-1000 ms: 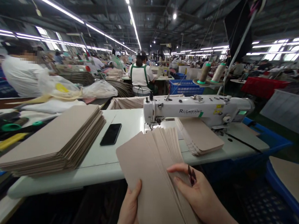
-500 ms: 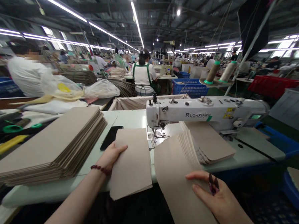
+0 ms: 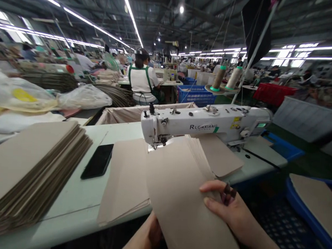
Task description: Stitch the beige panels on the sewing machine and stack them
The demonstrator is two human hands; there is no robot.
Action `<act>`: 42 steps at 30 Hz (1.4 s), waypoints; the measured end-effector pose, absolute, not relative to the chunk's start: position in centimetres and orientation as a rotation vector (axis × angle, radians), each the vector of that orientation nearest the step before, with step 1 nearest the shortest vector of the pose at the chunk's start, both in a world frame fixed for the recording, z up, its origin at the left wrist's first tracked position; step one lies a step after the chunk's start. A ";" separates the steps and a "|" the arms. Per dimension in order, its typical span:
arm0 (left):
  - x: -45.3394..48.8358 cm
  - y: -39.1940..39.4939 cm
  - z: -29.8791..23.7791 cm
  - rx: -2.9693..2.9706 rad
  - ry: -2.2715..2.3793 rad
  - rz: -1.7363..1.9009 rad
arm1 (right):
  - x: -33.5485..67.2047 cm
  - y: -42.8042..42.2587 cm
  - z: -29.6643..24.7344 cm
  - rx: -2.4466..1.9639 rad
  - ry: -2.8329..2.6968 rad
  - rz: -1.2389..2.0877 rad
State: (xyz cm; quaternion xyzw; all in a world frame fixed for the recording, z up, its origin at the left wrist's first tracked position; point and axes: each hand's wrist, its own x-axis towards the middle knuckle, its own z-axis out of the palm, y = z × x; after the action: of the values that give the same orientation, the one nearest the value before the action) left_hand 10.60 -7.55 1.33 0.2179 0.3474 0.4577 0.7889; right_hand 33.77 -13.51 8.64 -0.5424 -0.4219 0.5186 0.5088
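Note:
My right hand (image 3: pixel 228 206) is closed at the right edge of a long beige panel (image 3: pixel 176 184), thumb and index finger lying on its upper face. A small dark object like thread snips (image 3: pixel 228 193) sits against that hand's fingers. Beneath the panel's near left edge is my left hand (image 3: pixel 154 228), its fingers hidden. Several layered sheets show along the panel's far right edge, in front of the sewing machine (image 3: pixel 205 123). A smaller stack of beige pieces (image 3: pixel 125 182) lies on the tabletop to the left, partly covered by the long panel.
A black phone (image 3: pixel 97 161) and a tall stack of beige panels (image 3: pixel 27 158) lie on the table (image 3: pixel 67 201) to the left. More beige pieces (image 3: pixel 221 155) rest under the machine arm. Thread cones (image 3: pixel 220 78) stand behind. A blue bin (image 3: pixel 295 198) is at right.
My left hand has let go of the smaller stack, now lying on the table, and moved under the long panel. My right hand stays at the panel's edge. The view has turned right.

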 end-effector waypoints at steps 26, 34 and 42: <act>24.1 -5.9 6.6 0.739 0.762 0.828 | 50.4 -9.0 1.9 -1.650 -1.279 0.212; 30.2 7.0 6.8 1.051 0.909 0.901 | 50.3 -8.9 1.7 -1.538 -1.178 0.226; 34.4 12.3 4.1 1.177 1.028 1.071 | 50.3 -8.9 1.1 -1.491 -1.130 0.211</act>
State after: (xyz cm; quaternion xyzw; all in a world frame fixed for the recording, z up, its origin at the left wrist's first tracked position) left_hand 34.39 12.32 4.15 0.5044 0.4405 0.4591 0.5838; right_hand 50.26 -8.86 1.13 -0.6402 -0.4850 0.0907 0.5888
